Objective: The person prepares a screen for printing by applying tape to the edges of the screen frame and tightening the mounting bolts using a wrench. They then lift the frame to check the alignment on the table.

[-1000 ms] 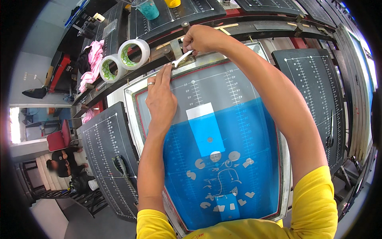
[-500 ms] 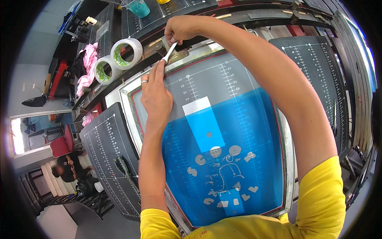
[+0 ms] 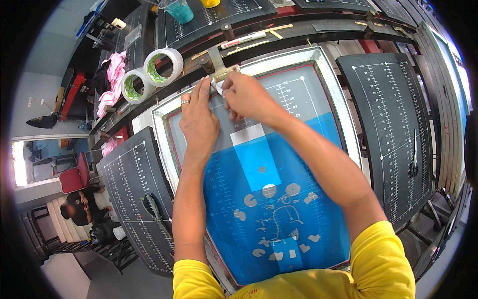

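My right hand [image 3: 246,97] is closed on a slim silver-white tool [image 3: 217,88] that looks like a wrench. It is over the far edge of a screen-printing frame [image 3: 269,64], just below a metal bracket [image 3: 228,73] on the rail. Fingers stretched and close together, my left hand [image 3: 200,117] lies on the frame's far left part, fingertips by the tool's far end. Exactly what the tool grips is hidden by my fingers. Blue emulsion [image 3: 229,219] covers most of the mesh, with pale shapes and a line drawing showing in it.
Two rolls of clear tape [image 3: 177,67] stand left of the bracket. On the rail lies a white marker [image 3: 243,40]. Dark ruled boards [image 3: 132,199] flank the frame; scissors [image 3: 414,162] rest on the right one. Behind are a teal cup [image 3: 180,12] and pink cloth [image 3: 115,74]. A person [image 3: 82,207] sits far left.
My right hand has swung toward me with the tool, from beyond the frame's far edge to over the mesh. My left hand has stayed nearly in place.
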`<state>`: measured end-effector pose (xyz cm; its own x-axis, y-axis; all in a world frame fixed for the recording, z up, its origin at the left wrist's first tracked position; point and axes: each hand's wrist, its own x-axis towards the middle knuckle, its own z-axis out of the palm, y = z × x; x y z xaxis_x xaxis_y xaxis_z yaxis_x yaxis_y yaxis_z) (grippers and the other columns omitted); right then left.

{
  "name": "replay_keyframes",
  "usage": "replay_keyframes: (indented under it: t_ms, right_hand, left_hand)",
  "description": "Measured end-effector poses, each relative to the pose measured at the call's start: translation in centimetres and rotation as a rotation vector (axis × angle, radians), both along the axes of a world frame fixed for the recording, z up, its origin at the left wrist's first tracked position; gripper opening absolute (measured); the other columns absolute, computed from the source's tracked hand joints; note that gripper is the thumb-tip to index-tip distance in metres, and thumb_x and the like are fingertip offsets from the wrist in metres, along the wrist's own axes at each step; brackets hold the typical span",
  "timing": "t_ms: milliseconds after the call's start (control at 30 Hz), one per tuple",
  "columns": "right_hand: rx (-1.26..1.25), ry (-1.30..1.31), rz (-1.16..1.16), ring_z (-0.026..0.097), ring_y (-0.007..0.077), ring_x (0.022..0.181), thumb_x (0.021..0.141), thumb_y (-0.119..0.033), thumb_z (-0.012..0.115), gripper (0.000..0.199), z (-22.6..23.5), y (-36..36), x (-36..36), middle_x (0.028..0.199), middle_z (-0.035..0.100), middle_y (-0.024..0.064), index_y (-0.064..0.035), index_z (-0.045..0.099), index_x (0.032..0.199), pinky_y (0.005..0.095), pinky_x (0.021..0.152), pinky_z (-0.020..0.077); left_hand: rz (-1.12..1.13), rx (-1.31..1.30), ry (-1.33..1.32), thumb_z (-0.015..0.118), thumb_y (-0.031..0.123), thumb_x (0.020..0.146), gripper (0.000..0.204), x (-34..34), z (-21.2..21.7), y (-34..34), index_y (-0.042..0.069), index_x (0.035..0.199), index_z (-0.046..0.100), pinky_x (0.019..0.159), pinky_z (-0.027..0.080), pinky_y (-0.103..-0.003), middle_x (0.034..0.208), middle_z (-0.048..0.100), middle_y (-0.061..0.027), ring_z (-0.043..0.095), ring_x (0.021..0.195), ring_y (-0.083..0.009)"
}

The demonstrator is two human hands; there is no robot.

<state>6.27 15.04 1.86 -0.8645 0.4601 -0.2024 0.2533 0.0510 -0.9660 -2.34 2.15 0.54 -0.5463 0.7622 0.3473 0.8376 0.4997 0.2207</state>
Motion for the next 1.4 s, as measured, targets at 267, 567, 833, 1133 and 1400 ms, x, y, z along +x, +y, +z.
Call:
replay_keyframes:
  t_ms: [267, 567, 833, 1133, 1400]
  right_hand:
    - [-0.331, -0.027, 0.02, 0.066, 0.0163, 0.06, 0.097, -0.009, 0.053, 0.018, 1.1, -1.3, 1.7, 0.076, 0.067, 0.0105, 0.0045, 0.055, 0.109, 0.0303, 0.049, 0.0496]
    - [0.421, 0.006, -0.031, 0.062, 0.0129, 0.064, 0.096, -0.009, 0.055, 0.015, 0.0, 3.8, 1.6, 0.072, 0.066, 0.007, -0.0002, 0.066, 0.102, 0.0308, 0.062, 0.0492]
    - [0.488, -0.024, 0.055, 0.066, 0.0141, 0.067, 0.094, -0.006, 0.057, 0.014, 0.2, 5.9, -0.2, 0.073, 0.068, 0.0087, -0.003, 0.071, 0.098, 0.0325, 0.065, 0.05]
    - [0.412, -0.114, 0.163, 0.069, 0.015, 0.066, 0.095, -0.008, 0.058, 0.015, 1.8, 7.4, -2.3, 0.08, 0.07, 0.0092, -0.0006, 0.07, 0.098, 0.0319, 0.065, 0.053]
    - [0.167, -0.07, 0.047, 0.058, 0.012, 0.053, 0.097, -0.008, 0.054, 0.017, 0.9, 3.7, -0.8, 0.078, 0.069, 0.0095, 0.0026, 0.065, 0.104, 0.0271, 0.049, 0.0469]
  left_hand:
    - [-0.003, -0.004, 0.016, 0.053, -0.009, 0.079, 0.061, 0.0, -0.1, -0.2, 0.013, 0.136, 0.052, 0.089, 0.054, -0.041, 0.136, 0.057, -0.0051, 0.054, 0.116, -0.033]
    - [-0.001, 0.061, -0.065, 0.05, -0.01, 0.08, 0.061, -0.1, -0.1, 0.0, 0.014, 0.136, 0.053, 0.094, 0.049, -0.039, 0.133, 0.06, -0.0053, 0.055, 0.115, -0.0296]
    - [0.021, 0.06, -0.029, 0.051, -0.01, 0.079, 0.057, -0.1, 0.0, 0.0, 0.01, 0.132, 0.057, 0.088, 0.054, -0.038, 0.133, 0.06, -0.005, 0.057, 0.109, -0.0289]
    - [0.003, 0.068, -0.041, 0.051, -0.011, 0.078, 0.06, 0.0, 0.2, 0.1, 0.011, 0.134, 0.057, 0.091, 0.053, -0.038, 0.135, 0.059, -0.0033, 0.057, 0.111, -0.0284]
    - [0.015, 0.059, -0.051, 0.051, -0.011, 0.076, 0.063, -0.2, 0.2, -0.4, 0.01, 0.134, 0.056, 0.089, 0.054, -0.037, 0.135, 0.058, -0.0033, 0.056, 0.111, -0.0291]
